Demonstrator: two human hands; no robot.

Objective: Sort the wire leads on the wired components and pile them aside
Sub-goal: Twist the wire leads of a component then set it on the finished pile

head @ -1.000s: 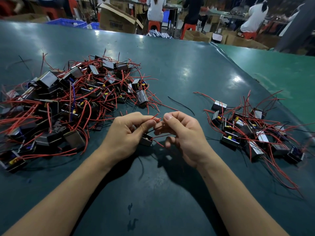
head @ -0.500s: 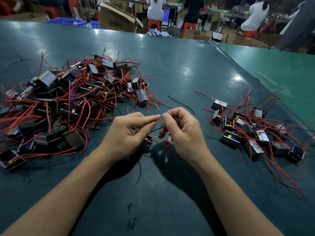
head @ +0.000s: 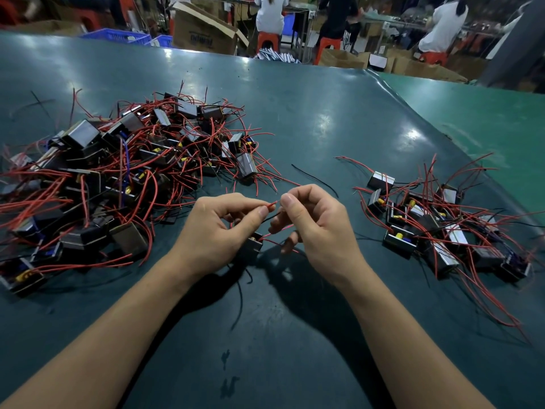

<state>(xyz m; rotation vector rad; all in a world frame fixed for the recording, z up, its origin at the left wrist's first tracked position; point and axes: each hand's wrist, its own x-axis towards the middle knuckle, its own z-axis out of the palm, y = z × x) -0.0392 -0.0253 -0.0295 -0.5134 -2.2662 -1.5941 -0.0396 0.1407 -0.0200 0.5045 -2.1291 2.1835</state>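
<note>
A small black wired component (head: pixel 254 245) hangs just above the dark green table (head: pixel 309 119), mostly behind my left hand (head: pixel 215 231). My left hand pinches one of its red leads (head: pixel 272 204) between thumb and forefinger. My right hand (head: pixel 315 225) pinches the same lead's tip, while other red leads and a black one pass under its curled fingers. A big tangled heap of wired components (head: pixel 118 172) lies to the left. A smaller pile of wired components (head: pixel 436 228) lies to the right.
A loose black wire (head: pixel 314 180) lies on the table beyond my hands. A second, lighter green table (head: pixel 486 113) adjoins at the right. Cardboard boxes (head: pixel 203 32), blue crates and seated people are behind the far edge.
Both hands have lifted slightly and drawn the red lead out between their fingertips. The component has shifted a little to the right under my left hand.
</note>
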